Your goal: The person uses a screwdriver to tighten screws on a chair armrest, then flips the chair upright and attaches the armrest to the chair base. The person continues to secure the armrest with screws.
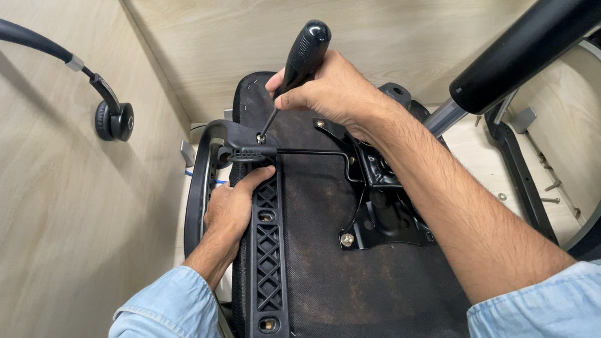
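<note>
Right hand (329, 92) clenched on screwdriver (301, 64) mid-frame, tip seated in bracket screw (261, 139); left hand (228, 210) gripped armrest bracket (263, 260), steadying it.

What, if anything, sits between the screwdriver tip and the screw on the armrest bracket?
Nothing visible does. The right hand holds the screwdriver with its tip already at the screw on the armrest bracket; the left hand grips below, clear of it.

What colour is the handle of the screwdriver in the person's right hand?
Glossy black. The screwdriver handle shows best in the head view, gripped by the right hand.
</note>
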